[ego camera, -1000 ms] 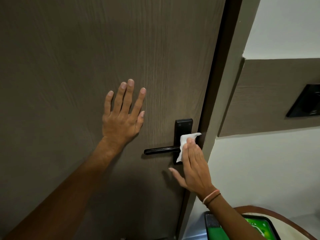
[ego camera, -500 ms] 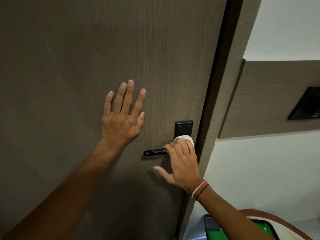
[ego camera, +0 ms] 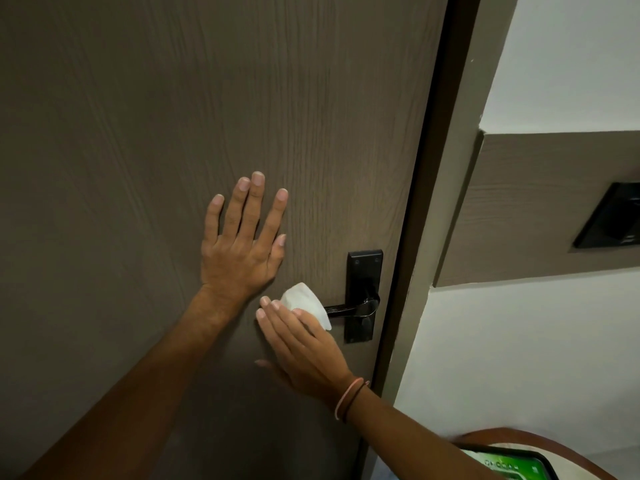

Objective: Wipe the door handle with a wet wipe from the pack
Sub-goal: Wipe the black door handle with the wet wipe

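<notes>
The left hand [ego camera: 242, 251] lies flat and released on the door [ego camera: 173, 116], fingers spread and pointing up, probably to steady the door against the push of the wiping. Just below and to its right, the right hand [ego camera: 301, 344] presses the wet wipe [ego camera: 304, 303] over the free end of the door handle [ego camera: 349, 308]. Its fingers are nearly straight and laid over the wipe, its thumb hangs underneath, so it pins the wipe against the lever more than it clenches it. The rest of the lever runs right from that hand to the black backplate [ego camera: 363, 271], bare and glossy. The right forearm rises from the lower right, wrist bent inward, which suits a stroke along the lever.
</notes>
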`<state>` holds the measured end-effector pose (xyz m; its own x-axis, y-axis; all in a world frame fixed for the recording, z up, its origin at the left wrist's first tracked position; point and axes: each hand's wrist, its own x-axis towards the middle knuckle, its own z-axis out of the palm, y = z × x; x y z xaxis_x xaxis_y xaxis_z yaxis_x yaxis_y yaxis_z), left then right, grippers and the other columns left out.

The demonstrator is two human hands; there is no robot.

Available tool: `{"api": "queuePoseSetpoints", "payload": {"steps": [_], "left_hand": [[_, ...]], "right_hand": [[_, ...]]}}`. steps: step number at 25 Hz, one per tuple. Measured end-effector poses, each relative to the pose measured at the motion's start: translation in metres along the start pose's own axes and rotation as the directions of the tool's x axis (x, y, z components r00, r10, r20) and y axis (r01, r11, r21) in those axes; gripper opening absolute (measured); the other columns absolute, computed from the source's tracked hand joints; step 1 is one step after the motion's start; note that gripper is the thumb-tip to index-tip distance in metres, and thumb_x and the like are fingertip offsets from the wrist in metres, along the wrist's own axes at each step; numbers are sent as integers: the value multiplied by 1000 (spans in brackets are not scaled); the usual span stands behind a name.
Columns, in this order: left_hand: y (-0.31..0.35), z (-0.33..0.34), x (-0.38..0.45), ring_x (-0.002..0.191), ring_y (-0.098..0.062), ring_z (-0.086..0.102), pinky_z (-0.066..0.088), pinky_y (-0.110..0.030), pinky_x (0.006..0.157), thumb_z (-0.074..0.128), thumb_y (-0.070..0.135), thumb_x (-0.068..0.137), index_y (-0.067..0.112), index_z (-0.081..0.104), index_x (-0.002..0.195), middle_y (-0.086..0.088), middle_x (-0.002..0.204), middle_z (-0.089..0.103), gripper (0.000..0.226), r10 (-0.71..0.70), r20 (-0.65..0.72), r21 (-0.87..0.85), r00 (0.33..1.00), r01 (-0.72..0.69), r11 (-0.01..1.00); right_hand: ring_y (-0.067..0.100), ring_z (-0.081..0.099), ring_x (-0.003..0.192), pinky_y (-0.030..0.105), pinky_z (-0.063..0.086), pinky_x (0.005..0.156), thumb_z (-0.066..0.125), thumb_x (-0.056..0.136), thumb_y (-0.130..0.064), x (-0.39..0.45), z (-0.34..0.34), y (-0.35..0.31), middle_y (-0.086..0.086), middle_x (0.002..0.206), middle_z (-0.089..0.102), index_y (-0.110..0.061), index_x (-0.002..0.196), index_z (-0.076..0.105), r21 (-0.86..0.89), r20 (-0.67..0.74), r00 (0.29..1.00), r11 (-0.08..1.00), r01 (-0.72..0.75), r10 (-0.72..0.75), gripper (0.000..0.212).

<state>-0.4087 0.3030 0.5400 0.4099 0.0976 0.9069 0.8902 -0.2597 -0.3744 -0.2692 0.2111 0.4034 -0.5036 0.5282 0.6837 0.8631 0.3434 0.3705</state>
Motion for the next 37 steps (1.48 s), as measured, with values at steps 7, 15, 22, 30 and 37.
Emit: {"api": "queuePoseSetpoints", "payload": {"steps": [7, 15, 22, 30, 37], "left_hand": [[0, 1, -3, 162, -25, -9, 4, -48, 130, 34, 41, 107, 18, 13, 166, -18, 167, 22, 67, 6, -3, -13, 1000, -6, 1000], [1, 2, -3, 162, -25, -9, 3, -48, 131, 32, 41, 108, 18, 13, 166, -19, 165, 23, 65, -15, -13, -24, 1000, 15, 1000], [3, 3, -4, 162, -25, -9, -2, -47, 132, 35, 42, 107, 20, 9, 166, -17, 167, 19, 68, -12, 12, -25, 1000, 12, 1000], [1, 2, -4, 162, -25, -10, 0, -47, 131, 38, 42, 107, 19, 9, 166, -18, 166, 21, 70, -19, 11, -35, 1000, 19, 999], [0, 0, -4, 161, -24, -12, 0, -47, 131, 38, 42, 107, 20, 9, 166, -18, 166, 22, 70, -18, 20, -44, 1000, 19, 999]], "right_hand": [[28, -15, 160, 41, -15, 130, 55, 99, -32, -31, 4, 23, 17, 171, -12, -6, 162, -3, -67, 14, 999, 997, 44, -43, 90], [35, 35, 143, 40, -2, 132, 40, 104, -45, -85, -5, 81, 18, 154, 35, -5, 158, 25, -52, -50, 981, 980, -191, 188, 70], [27, -2, 161, 42, -4, 132, 43, 95, -70, -63, -12, 55, 10, 170, 3, -10, 164, 2, 36, -21, 967, 967, -253, 254, 100], [30, -9, 160, 41, -7, 131, 35, 109, -18, -8, -7, 18, 13, 169, 6, -2, 161, 8, -75, -102, 991, 994, 79, -87, 61], [32, -7, 160, 44, -7, 131, 31, 108, -10, -28, -21, 60, 17, 172, -4, -5, 162, 5, -109, -31, 995, 990, 95, -99, 61]]}}
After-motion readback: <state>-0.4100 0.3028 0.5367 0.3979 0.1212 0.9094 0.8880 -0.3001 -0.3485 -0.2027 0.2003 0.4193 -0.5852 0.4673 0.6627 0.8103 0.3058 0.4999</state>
